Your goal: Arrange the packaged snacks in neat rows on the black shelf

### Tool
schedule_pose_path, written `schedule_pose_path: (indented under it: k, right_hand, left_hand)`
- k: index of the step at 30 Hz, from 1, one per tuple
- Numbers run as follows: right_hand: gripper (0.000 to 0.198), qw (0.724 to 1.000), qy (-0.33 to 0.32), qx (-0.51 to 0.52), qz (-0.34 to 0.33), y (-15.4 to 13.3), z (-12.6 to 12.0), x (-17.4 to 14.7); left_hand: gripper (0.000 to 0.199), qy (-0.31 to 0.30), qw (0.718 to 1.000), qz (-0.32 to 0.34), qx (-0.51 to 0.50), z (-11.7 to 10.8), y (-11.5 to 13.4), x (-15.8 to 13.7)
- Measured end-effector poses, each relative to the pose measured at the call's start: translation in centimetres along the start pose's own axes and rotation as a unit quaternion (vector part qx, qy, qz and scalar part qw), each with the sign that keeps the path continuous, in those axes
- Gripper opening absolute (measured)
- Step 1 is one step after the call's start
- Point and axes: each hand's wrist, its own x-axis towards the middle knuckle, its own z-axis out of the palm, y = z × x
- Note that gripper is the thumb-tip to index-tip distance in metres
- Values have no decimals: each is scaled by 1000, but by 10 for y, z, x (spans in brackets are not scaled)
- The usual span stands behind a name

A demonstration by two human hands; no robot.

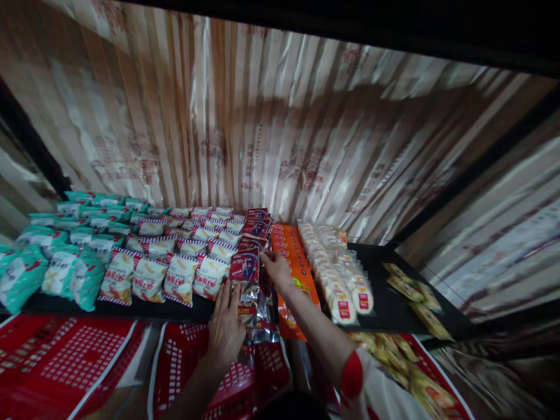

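Observation:
A row of dark red snack packets (245, 266) with silvery lower parts stands front to back on the black shelf. My left hand (228, 321) lies against the left side of the front packet, its fingers stretched out. At that packet's upper right edge, the curled fingers of my right hand (276, 269) grip it. White snack bags with red and blue striped edges (178, 275) stand just left of my left hand. An orange packet (292, 254) lies to the right of the row, partly behind my right forearm.
Teal bags (63, 268) fill the shelf's left end. Clear-wrapped round white crackers (343, 309) and yellow packets (413, 289) lie on the right. Red baskets (175, 373) stand below the black shelf (380, 291); one holds yellow packets. Striped plastic sheeting (262, 116) hangs behind.

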Motion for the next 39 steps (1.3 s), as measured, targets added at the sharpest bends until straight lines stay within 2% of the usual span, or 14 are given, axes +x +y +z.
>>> schedule_pose_path:
  k: [5,10,16,22,27,32,39]
  right_hand:
    - [23,999,-10,-47,-13,-10,-1,12]
    - [22,995,10,-99,0,-21,-7,18]
    - [34,996,26,-73,-38,-17,-4,48]
    - [28,994,18,-98,-47,-21,-1,77]
    - [33,994,21,-101,-29,-22,1,82]
    - [28,992,9,-120,-38,-25,1,85]
    - [24,987,-3,-155,-30,-36,-2,106]
  left_hand:
    - [63,2,1000,4,19,3,0,6]
    - [64,21,998,39,36,10,0,13]
    - [69,8,998,50,47,17,2,18]
    - [73,4,997,50,65,24,-4,19]
    - [72,20,994,71,79,30,-9,20]
    - [72,36,994,73,78,30,-6,21]
    - [70,42,993,73,79,31,5,41]
